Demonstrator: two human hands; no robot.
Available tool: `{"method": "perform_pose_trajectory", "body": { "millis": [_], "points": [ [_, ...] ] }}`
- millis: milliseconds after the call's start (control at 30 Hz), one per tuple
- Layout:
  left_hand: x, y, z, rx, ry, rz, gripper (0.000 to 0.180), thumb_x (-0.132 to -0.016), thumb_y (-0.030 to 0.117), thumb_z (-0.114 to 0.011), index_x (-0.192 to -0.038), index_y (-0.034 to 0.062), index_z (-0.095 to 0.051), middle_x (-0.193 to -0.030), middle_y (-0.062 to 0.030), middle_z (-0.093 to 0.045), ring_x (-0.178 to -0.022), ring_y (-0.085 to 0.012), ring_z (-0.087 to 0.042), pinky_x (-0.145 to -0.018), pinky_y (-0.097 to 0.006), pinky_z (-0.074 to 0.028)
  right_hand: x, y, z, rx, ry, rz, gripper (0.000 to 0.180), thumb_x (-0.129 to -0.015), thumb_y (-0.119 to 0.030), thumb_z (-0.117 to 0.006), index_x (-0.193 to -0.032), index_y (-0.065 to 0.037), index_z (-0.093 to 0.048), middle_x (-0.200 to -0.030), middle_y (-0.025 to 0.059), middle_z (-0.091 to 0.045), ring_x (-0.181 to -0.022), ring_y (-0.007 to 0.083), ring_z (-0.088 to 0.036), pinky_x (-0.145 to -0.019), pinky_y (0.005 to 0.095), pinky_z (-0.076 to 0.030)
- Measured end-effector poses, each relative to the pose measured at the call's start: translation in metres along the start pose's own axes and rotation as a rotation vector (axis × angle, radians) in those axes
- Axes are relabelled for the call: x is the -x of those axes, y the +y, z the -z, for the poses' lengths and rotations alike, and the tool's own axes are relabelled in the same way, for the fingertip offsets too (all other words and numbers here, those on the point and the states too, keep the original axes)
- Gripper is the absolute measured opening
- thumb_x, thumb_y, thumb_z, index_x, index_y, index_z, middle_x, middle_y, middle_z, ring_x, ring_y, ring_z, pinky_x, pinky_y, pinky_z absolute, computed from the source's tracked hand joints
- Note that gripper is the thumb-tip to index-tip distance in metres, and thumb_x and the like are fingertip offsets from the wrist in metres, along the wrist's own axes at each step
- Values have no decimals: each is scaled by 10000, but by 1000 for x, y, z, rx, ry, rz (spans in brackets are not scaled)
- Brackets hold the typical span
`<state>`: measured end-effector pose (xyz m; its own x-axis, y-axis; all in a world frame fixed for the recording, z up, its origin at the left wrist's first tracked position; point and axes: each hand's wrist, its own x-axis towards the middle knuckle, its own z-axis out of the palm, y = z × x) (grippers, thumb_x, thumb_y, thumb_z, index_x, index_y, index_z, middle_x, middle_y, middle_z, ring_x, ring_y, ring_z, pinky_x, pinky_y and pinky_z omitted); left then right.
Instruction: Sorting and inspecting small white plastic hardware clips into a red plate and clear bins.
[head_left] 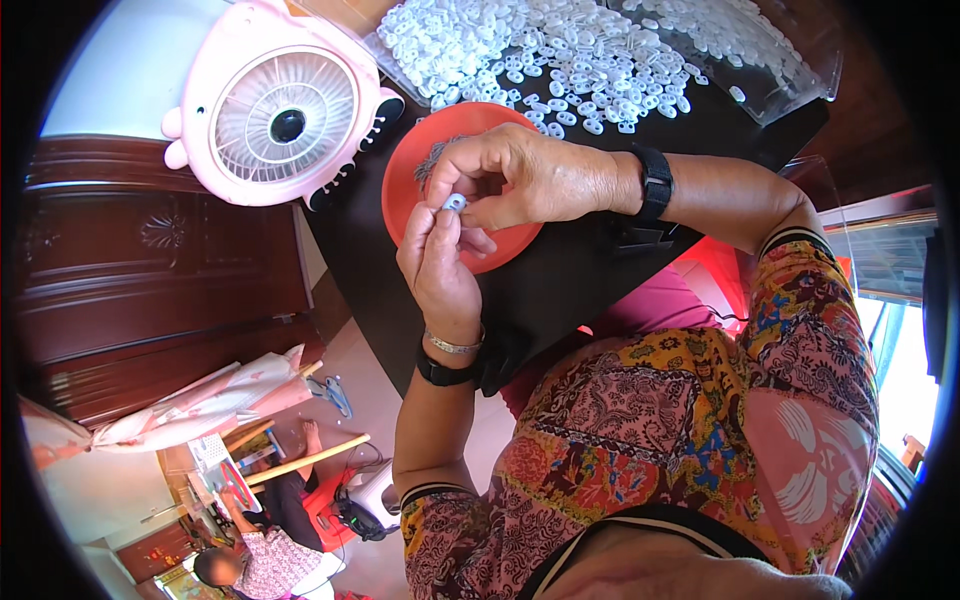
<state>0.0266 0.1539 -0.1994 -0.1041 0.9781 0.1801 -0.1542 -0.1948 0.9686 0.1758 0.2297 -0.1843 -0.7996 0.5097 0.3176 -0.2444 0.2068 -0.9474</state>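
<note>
A small white oval plastic piece with two holes (454,202) is held up over a red bowl (400,160). My left hand (440,268) pinches it between thumb and fingertips from below. From the right, my right hand (535,175) reaches in with curled fingers, its thumb and forefinger tips closed around the same piece. Whether a smaller part sits between the right fingertips is hidden. Inside the bowl lie many thin grey parts (428,160), partly covered by my right hand.
A big heap of similar white pieces (560,60) spreads across the far side of the black table (345,225). A clear plastic bin (800,90) stands at far right. Left of the bowl is a pink fan (285,120). Another person (275,560) sits at lower left.
</note>
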Motion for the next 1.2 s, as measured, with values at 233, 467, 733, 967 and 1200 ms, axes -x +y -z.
{"method": "perform_pose_trajectory", "body": {
  "millis": [233,467,733,967,1200],
  "points": [
    [-2,-7,1,14,31,-76,212,-952,142,-453,-957,-32,-573,-729,-48,-574,-583,-97,-515,-548,-222,-405,0,0,-9,-22,67,-57,272,-840,54,-603,-1092,-33,-550,-837,2,-604,-830,61,-588,-723,232,-478],
    [-4,1,4,-61,23,-133,195,-939,128,-424,-916,-32,-534,-745,-76,-551,-589,-132,-537,-549,-234,-419,1,-6,-10,28,60,-48,341,-838,38,-626,-1153,-50,-531,-856,11,-606,-859,80,-602,-785,249,-494],
    [-5,2,9,18,9,-87,197,-952,157,-446,-865,0,-528,-724,-69,-586,-604,-115,-548,-559,-222,-415,0,-5,-6,-85,51,-94,316,-859,30,-606,-1157,-27,-518,-871,42,-631,-851,114,-629,-805,255,-498],
    [-5,1,7,23,50,-50,192,-950,157,-451,-867,1,-528,-722,-69,-589,-596,-114,-549,-550,-222,-416,0,-5,-9,-32,75,-79,314,-859,33,-599,-1154,-38,-518,-860,40,-630,-848,110,-633,-787,252,-501],
    [-6,-3,9,-21,34,-53,199,-949,146,-420,-934,-24,-522,-721,-91,-579,-580,-143,-558,-541,-232,-423,1,-2,-9,-11,87,-57,297,-859,42,-590,-1138,-37,-525,-850,36,-634,-813,102,-633,-771,246,-503]
  ]
}}
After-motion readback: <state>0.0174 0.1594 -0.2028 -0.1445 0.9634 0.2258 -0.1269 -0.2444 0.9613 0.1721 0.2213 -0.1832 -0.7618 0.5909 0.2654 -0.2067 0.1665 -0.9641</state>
